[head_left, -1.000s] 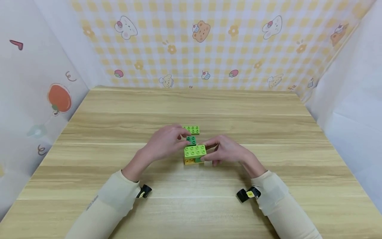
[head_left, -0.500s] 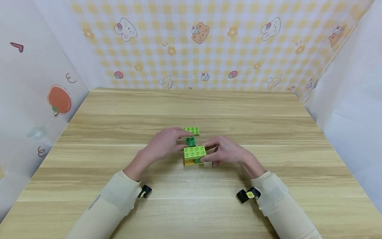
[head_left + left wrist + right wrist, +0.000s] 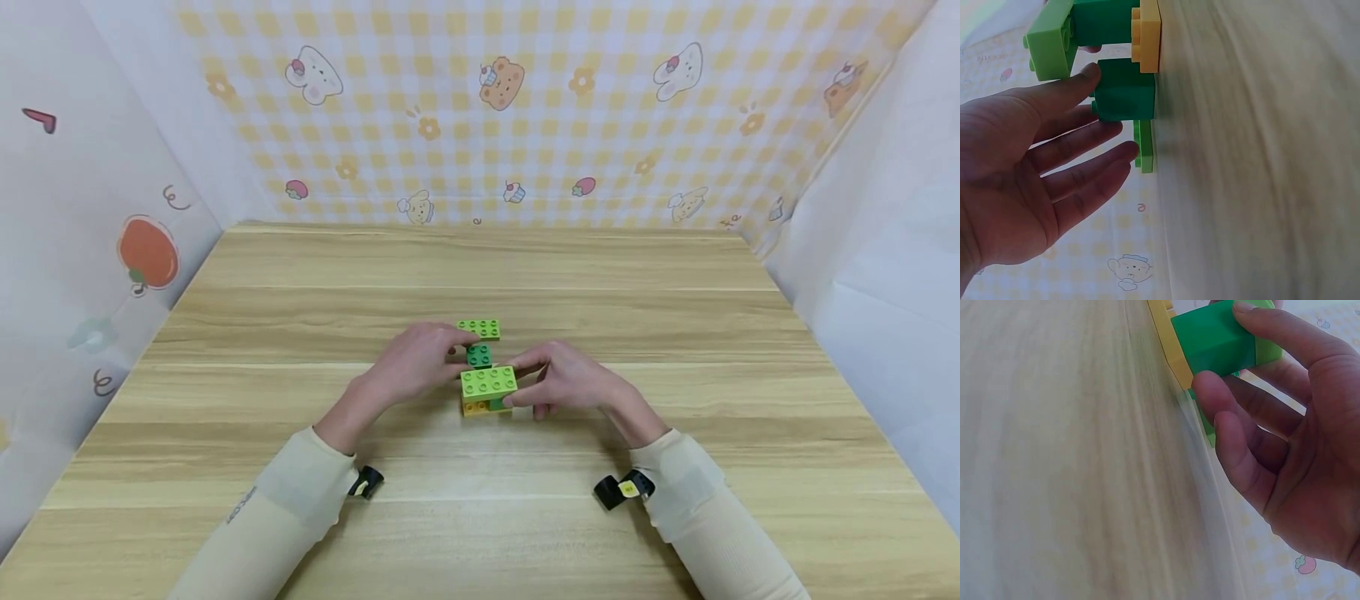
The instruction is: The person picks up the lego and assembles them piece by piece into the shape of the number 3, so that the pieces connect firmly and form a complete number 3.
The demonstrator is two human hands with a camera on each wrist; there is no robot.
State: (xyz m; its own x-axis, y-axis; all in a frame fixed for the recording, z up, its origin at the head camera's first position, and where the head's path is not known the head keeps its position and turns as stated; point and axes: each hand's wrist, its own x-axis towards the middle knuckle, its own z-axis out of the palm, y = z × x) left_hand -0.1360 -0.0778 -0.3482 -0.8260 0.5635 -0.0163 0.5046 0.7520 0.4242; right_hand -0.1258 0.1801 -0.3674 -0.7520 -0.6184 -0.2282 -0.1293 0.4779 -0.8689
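Note:
In the head view a stack of toy building bricks stands in front of me: a lime brick (image 3: 489,382) on top, a dark green brick (image 3: 1219,340) under it, a flat yellow-orange brick (image 3: 475,408) at the bottom. My right hand (image 3: 570,377) grips the stack's right side, thumb at the front and fingers behind. Just behind the stack sits a separate dark green brick (image 3: 1125,90) with studs up. My left hand (image 3: 420,360) is around its left side, fingers loosely extended, thumb tip right at its studded edge and middle fingertip by its far edge.
A flat lime brick (image 3: 483,328) lies farther back on the wooden table (image 3: 480,517), its left end close to my left index finger. A checked yellow backdrop (image 3: 480,150) rises along the table's far edge, with white sheets at both sides.
My left fingers have spread from the separate dark green brick, the index lifting farther back and then easing in slightly. The right hand and the stack stay in place.

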